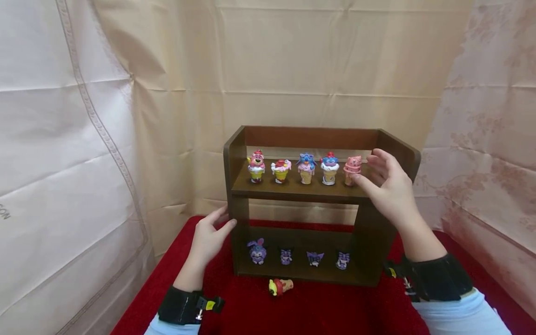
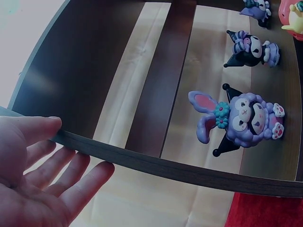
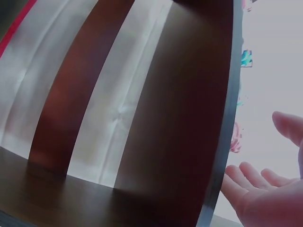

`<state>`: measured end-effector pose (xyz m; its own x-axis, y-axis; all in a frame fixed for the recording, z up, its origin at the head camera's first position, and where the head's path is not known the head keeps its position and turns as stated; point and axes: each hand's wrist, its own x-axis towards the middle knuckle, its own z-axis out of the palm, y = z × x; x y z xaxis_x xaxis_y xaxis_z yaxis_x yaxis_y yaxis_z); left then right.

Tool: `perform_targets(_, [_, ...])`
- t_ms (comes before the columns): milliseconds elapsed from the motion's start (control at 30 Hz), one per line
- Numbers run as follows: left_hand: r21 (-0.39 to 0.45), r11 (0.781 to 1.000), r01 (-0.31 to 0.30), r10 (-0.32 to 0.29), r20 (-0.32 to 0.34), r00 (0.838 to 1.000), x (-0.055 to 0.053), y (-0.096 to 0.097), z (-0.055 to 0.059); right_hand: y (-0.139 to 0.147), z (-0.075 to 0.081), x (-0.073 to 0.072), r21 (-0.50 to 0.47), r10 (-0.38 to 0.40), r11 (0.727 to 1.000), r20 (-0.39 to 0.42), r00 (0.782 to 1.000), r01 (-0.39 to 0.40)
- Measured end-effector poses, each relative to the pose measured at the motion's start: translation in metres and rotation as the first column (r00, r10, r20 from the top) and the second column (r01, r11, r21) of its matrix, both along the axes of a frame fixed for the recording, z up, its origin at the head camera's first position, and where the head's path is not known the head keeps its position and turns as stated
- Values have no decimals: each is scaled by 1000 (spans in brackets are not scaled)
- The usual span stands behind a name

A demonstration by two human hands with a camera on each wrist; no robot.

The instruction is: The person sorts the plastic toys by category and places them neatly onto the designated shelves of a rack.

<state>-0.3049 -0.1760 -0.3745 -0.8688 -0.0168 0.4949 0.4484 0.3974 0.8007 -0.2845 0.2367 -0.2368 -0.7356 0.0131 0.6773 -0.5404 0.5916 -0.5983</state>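
Note:
My left hand (image 1: 211, 236) touches the left side panel of a dark brown two-tier shelf (image 1: 293, 195). Its thumb lies at the front edge and the fairly straight fingers (image 2: 90, 182) run along the outer side. On the upper tier, my right hand (image 1: 389, 186) is beside a pink cat ice-cream-cone figurine (image 1: 353, 164), thumb overlapping its lower part and fingers spread behind to the right. Left of it stand cone figurines: a red-topped blue one (image 1: 330, 167), a blue-and-pink one (image 1: 307, 166), a red-and-yellow one (image 1: 280, 171) and a pink bear (image 1: 256, 165).
The lower tier holds several purple figurines, among them a bunny-eared one (image 2: 251, 118) and a black-hooded one (image 2: 253, 49). A yellow-and-red cone figurine (image 1: 280, 286) lies on its side on the red cloth (image 1: 318, 311) before the shelf. Pale curtains (image 1: 284, 56) hang behind.

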Motion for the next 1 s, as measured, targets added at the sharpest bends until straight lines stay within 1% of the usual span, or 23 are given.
perform_targets(100, [-7, 1000, -4, 4, -5, 1000, 0, 0, 1, -2, -5, 5, -11, -12, 1000, -54, 998, 12])
perform_targets(200, [-9, 1000, -6, 6, -16, 1000, 0, 1, 1, -6, -11, 8, -23, -53, 998, -153, 987, 50])
perform_targets(300, [-10, 1000, -9, 8, -18, 1000, -1, 1, 1, -10, -18, 11, -33, -92, 996, -264, 960, 87])
perform_targets(400, [-7, 1000, -5, 4, -17, 1000, -1, 1, 1, -15, -25, 14, -29, -98, 995, -372, 923, 94])
perform_targets(467, [-6, 1000, -1, 0, -20, 1000, -1, 1, 1, -20, -29, 17, -10, -86, 996, -432, 898, 91])
perform_targets(600, [-9, 1000, 3, -3, -27, 1000, -2, 0, 1, -28, -37, 21, 44, -16, 998, -517, 856, 45])
perform_targets(700, [-13, 1000, -2, 1, -26, 1000, -1, 0, 1, -34, -44, 21, 103, 64, 995, -553, 831, -8])
perform_targets(767, [-13, 1000, -2, 2, -24, 1000, -1, 0, 1, -38, -49, 21, 150, 123, 988, -569, 813, -44])
perform_targets(900, [-7, 1000, -4, 4, -18, 1000, -1, 0, 1, -47, -58, 21, 242, 224, 965, -565, 794, -100])
perform_targets(1000, [-1, 1000, -1, 1, -15, 1000, -1, 0, 1, -54, -64, 22, 293, 279, 947, -547, 789, -131])
